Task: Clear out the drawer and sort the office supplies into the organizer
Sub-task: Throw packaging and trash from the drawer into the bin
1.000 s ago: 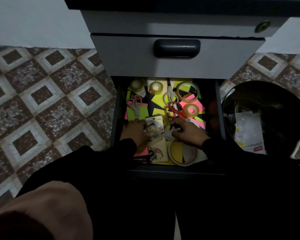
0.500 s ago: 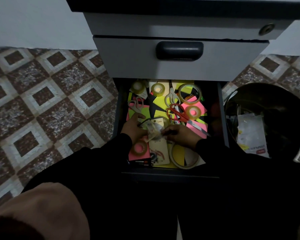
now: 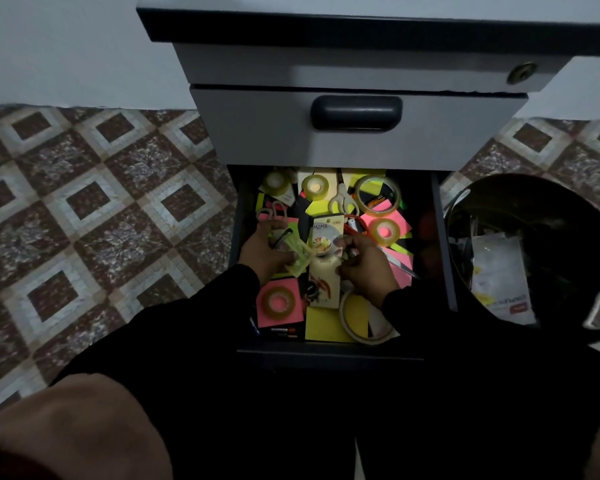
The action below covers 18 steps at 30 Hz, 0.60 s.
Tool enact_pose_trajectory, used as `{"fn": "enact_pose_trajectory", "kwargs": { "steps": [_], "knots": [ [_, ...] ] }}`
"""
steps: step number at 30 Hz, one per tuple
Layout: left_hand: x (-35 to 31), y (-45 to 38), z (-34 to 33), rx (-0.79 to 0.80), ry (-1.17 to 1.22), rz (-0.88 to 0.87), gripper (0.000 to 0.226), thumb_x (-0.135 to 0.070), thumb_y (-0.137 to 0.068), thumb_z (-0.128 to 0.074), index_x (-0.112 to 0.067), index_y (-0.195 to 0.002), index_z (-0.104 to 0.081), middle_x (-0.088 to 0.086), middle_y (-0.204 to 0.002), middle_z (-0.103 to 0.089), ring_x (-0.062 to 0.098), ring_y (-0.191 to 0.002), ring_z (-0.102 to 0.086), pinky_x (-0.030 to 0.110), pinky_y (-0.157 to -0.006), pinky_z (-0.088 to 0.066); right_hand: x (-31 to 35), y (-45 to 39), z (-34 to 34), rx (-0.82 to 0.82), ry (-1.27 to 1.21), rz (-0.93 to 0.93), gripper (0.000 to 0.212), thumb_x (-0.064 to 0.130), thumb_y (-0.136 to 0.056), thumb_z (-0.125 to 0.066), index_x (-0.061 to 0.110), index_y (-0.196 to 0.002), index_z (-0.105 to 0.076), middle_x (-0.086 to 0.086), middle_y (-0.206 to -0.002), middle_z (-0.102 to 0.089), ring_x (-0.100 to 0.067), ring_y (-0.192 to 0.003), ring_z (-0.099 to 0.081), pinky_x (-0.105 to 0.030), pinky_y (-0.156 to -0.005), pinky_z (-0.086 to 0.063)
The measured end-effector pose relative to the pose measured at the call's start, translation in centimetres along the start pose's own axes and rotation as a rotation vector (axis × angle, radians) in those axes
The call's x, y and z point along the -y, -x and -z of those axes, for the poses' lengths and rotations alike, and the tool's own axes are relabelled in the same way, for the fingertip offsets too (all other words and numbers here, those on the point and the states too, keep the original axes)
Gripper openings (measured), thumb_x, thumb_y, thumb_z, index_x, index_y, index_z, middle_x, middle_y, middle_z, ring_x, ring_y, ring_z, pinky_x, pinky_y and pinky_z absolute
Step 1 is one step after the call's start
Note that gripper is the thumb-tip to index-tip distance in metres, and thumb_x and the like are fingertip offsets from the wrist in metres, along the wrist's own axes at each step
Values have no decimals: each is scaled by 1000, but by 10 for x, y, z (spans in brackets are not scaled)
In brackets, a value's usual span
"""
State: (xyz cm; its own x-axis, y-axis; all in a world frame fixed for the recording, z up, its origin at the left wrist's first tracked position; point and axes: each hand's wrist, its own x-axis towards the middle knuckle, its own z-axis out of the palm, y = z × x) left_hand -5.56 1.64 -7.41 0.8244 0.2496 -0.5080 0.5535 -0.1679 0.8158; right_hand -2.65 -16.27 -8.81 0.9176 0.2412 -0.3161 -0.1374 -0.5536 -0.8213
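Head view: open drawer [image 3: 444, 237] w/ tape rolls [image 3: 314, 186], scissors [image 3: 342, 200], sticky notes [image 3: 400, 263].

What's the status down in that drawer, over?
Left hand grips pale green packet. Right hand pinches carded pack. Drawer still cluttered: tape rolls, scissors.
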Motion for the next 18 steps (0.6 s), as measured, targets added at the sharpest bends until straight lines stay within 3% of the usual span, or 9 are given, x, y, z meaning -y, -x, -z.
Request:
{"fn": "enact_pose_trajectory", "kwargs": {
  "steps": [3,6,9,12,15,18],
  "knots": [
    [-2,3,-1,5,22,-9,51,3,-82,-66,-13,-126,-48,14,-123,-50,25,-91,-57,32,-69,-52,4,3,8,-36,23,-4,41,-12,-75,-61,7,-110,-55,-5,-105,-54,-17,-94,-53,-34,-84,-50],
    [-9,8,-2,16,63,-30,49,4,-82,-66,-11,-125,-49,14,-116,-50,26,-91,-56,30,-65,-53,7,6,22,-50,18,-36,41,-13,-76,-58,5,-112,-54,-5,-98,-53,-21,-83,-55,-30,-70,-49],
    [-20,12,-6,25,111,-58,45,6,-81,-66,-8,-121,-51,18,-113,-50,28,-90,-56,35,-68,-53,9,8,40,-94,53,-33,39,-13,-74,-58,4,-108,-57,-12,-107,-56,-32,-90,-60,-43,-80,-53],
    [-35,17,-18,44,135,-89,39,8,-80,-65,-7,-113,-52,17,-113,-51,27,-87,-57,31,-63,-56,11,13,64,-93,49,-78,36,-13,-73,-60,9,-101,-56,-12,-113,-55,-32,-99,-58,-49,-82,-53],
    [-52,21,-37,85,140,-120,41,10,-81,-62,-2,-119,-51,13,-108,-50,19,-75,-56,22,-52,-54,15,22,94,-64,122,-85,34,-12,-75,-60,7,-103,-54,-16,-112,-56,-30,-98,-57,-43,-81,-53],
    [-70,24,-62,131,153,-122,35,10,-81,-62,-9,-109,-51,11,-94,-51,18,-71,-55,21,-47,-52,15,32,128,-93,157,-83,35,-10,-76,-58,4,-108,-57,-12,-105,-60,-25,-98,-58,-31,-81,-48]
  ]
}}
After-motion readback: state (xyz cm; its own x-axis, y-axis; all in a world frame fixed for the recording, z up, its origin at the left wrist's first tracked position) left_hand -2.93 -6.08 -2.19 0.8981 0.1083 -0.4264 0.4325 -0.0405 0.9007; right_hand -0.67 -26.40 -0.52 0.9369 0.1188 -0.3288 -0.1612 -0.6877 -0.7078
